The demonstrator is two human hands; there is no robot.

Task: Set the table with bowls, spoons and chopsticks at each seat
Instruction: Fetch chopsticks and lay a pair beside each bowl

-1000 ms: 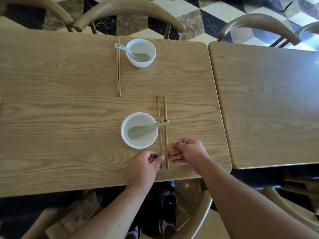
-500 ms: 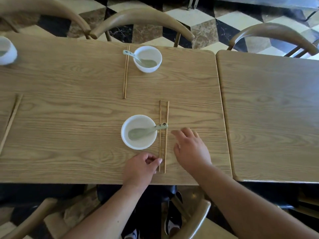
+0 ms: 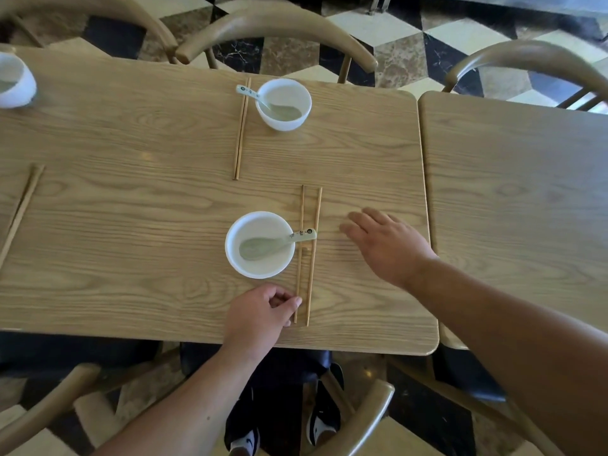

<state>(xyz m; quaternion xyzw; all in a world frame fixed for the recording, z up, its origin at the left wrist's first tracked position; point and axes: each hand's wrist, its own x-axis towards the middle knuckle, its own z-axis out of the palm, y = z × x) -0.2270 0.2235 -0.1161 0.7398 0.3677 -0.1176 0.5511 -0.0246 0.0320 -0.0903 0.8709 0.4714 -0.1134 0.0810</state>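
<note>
A white bowl point(image 3: 260, 268) stands near the table's front edge with a pale green spoon point(image 3: 268, 246) in it, handle resting toward the right. Two wooden chopsticks point(image 3: 308, 218) lie just right of the bowl, a small gap between them. My left hand point(image 3: 258, 315) rests at their near ends, fingers curled, fingertip touching the left stick. My right hand point(image 3: 386, 245) hovers open over bare wood to the right of the chopsticks, holding nothing. At the far seat stand a second bowl point(image 3: 283, 118) with a spoon point(image 3: 250, 93) and a closed chopstick pair point(image 3: 241, 133).
The wooden table point(image 3: 131, 209) abuts a second table point(image 3: 519, 192) on the right. A third bowl point(image 3: 14, 83) sits at the far left, with more chopsticks point(image 3: 21, 209) lying at the left edge. Curved wooden chairs point(image 3: 276, 31) ring the tables.
My right hand has let go of the chopsticks, opened and moved right and away from them. My left hand stays at their near ends. The view has shifted, showing more of the left side.
</note>
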